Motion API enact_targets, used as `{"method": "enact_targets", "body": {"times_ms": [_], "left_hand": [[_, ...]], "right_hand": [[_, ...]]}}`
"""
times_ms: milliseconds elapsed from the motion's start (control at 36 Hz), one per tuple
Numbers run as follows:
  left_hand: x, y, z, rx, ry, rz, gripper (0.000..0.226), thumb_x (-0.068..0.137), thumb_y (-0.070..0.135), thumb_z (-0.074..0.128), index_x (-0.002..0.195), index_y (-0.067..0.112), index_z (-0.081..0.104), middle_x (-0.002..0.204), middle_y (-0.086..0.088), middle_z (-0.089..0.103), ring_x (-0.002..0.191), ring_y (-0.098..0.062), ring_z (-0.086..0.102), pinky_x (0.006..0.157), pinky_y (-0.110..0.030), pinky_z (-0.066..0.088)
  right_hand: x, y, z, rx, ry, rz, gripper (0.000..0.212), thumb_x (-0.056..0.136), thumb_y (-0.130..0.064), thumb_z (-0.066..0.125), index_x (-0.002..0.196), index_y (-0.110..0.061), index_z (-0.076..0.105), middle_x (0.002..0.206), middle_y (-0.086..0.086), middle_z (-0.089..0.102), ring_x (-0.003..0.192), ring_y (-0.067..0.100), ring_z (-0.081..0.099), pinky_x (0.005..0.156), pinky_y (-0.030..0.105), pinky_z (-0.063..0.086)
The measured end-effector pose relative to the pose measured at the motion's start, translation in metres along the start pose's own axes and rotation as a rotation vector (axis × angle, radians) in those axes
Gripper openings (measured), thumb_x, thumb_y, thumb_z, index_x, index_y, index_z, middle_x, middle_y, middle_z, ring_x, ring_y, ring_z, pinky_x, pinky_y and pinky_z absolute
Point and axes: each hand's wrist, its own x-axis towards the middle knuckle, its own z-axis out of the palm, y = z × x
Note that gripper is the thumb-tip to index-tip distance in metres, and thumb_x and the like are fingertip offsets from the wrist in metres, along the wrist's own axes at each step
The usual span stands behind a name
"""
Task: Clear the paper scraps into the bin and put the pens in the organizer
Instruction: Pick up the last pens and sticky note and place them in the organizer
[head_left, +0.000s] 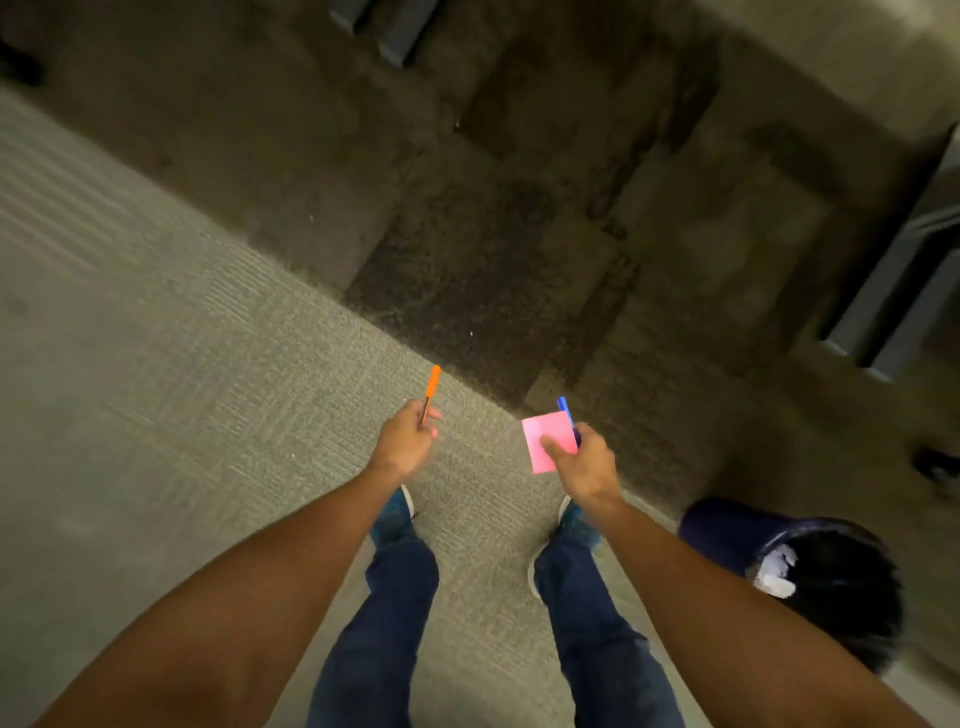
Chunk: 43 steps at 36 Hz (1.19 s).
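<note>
I am standing and looking down at the floor. My left hand (406, 439) grips an orange pen (430, 391) that points away from me. My right hand (584, 461) pinches a pink paper scrap (545, 434) under the thumb, and a blue pen (564, 408) sticks out behind the paper in the same hand. A dark blue bin (727, 530) with a black liner stands on the floor to my lower right, with a white crumpled scrap (776, 571) inside it. The organizer is not in view.
Grey carpet (182, 364) lies under my feet (395, 512), and darker patterned floor tiles (519, 234) begin ahead. Dark furniture legs (883, 312) stand at the right edge and others at the top. A small dark object (937, 465) lies on the floor far right.
</note>
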Motion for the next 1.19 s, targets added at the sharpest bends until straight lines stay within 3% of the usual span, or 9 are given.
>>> {"method": "enact_targets", "body": {"times_ms": [111, 278, 389, 528, 639, 695, 889, 973, 1195], "left_hand": [[-0.051, 0.023, -0.030, -0.011, 0.044, 0.008, 0.023, 0.090, 0.000, 0.048, 0.105, 0.013, 0.059, 0.103, -0.012, 0.065, 0.094, -0.029, 0.061, 0.085, -0.035, 0.047], [-0.126, 0.049, -0.063, -0.025, 0.067, 0.052, 0.021, 0.091, 0.004, 0.049, 0.102, 0.019, 0.059, 0.088, -0.004, 0.062, 0.071, -0.018, 0.056, 0.062, -0.028, 0.044], [-0.171, 0.060, -0.076, -0.093, 0.083, 0.069, 0.020, 0.092, 0.004, 0.051, 0.102, 0.017, 0.061, 0.090, -0.004, 0.062, 0.080, -0.020, 0.057, 0.070, -0.029, 0.043], [-0.215, 0.078, -0.084, -0.135, 0.071, 0.112, 0.021, 0.091, 0.001, 0.051, 0.092, 0.019, 0.061, 0.083, -0.004, 0.064, 0.070, -0.019, 0.056, 0.068, -0.031, 0.044], [-0.230, 0.092, -0.090, -0.115, 0.059, 0.166, 0.027, 0.087, -0.006, 0.049, 0.083, 0.018, 0.061, 0.072, -0.006, 0.063, 0.065, -0.022, 0.053, 0.077, -0.045, 0.050], [-0.234, 0.111, -0.093, -0.114, 0.049, 0.211, 0.028, 0.088, -0.006, 0.048, 0.084, 0.018, 0.060, 0.071, -0.006, 0.064, 0.067, -0.023, 0.055, 0.078, -0.047, 0.051], [-0.256, 0.205, -0.102, 0.010, 0.005, 0.433, 0.030, 0.086, -0.004, 0.045, 0.086, 0.023, 0.060, 0.069, 0.005, 0.068, 0.066, -0.014, 0.060, 0.073, -0.033, 0.051], [-0.268, 0.245, -0.101, 0.022, -0.006, 0.523, 0.030, 0.087, -0.004, 0.047, 0.086, 0.024, 0.060, 0.073, 0.003, 0.069, 0.065, -0.014, 0.060, 0.070, -0.035, 0.052], [-0.293, 0.346, -0.061, -0.016, -0.067, 0.683, 0.021, 0.093, 0.001, 0.050, 0.098, 0.017, 0.063, 0.081, -0.004, 0.068, 0.072, -0.017, 0.061, 0.075, -0.041, 0.054]], "right_hand": [[-0.046, -0.031, -0.032, -0.009, 0.010, -0.041, 0.026, 0.089, -0.032, 0.070, 0.107, -0.013, 0.064, 0.095, 0.000, 0.069, 0.087, 0.018, 0.065, 0.065, 0.025, 0.042], [-0.106, -0.076, -0.068, 0.000, 0.033, -0.123, 0.025, 0.090, -0.031, 0.069, 0.110, -0.016, 0.063, 0.098, -0.002, 0.068, 0.087, 0.014, 0.065, 0.067, 0.023, 0.049], [-0.147, -0.106, -0.089, 0.066, 0.077, -0.167, 0.019, 0.090, -0.029, 0.069, 0.105, -0.020, 0.062, 0.097, -0.002, 0.069, 0.087, 0.012, 0.065, 0.079, 0.035, 0.055], [-0.204, -0.138, -0.114, 0.167, 0.194, -0.253, 0.010, 0.090, -0.025, 0.069, 0.094, -0.017, 0.064, 0.090, 0.000, 0.070, 0.082, 0.014, 0.066, 0.073, 0.033, 0.052], [-0.238, -0.155, -0.129, 0.294, 0.291, -0.272, 0.014, 0.090, -0.026, 0.070, 0.097, -0.014, 0.066, 0.090, 0.003, 0.071, 0.084, 0.019, 0.067, 0.077, 0.040, 0.054], [-0.251, -0.166, -0.138, 0.348, 0.335, -0.286, 0.014, 0.090, -0.024, 0.070, 0.098, -0.014, 0.066, 0.092, 0.003, 0.071, 0.085, 0.019, 0.068, 0.077, 0.039, 0.055], [-0.274, -0.198, -0.168, 0.498, 0.435, -0.343, 0.015, 0.089, -0.029, 0.073, 0.095, -0.017, 0.067, 0.088, -0.001, 0.072, 0.083, 0.014, 0.069, 0.071, 0.030, 0.056], [-0.277, -0.209, -0.189, 0.555, 0.463, -0.383, 0.018, 0.087, -0.034, 0.074, 0.096, -0.019, 0.068, 0.087, -0.003, 0.073, 0.083, 0.013, 0.070, 0.068, 0.024, 0.054], [-0.269, -0.220, -0.268, 0.563, 0.547, -0.437, 0.037, 0.086, -0.041, 0.072, 0.115, -0.021, 0.063, 0.103, -0.006, 0.070, 0.095, 0.012, 0.069, 0.082, 0.032, 0.060]]}}
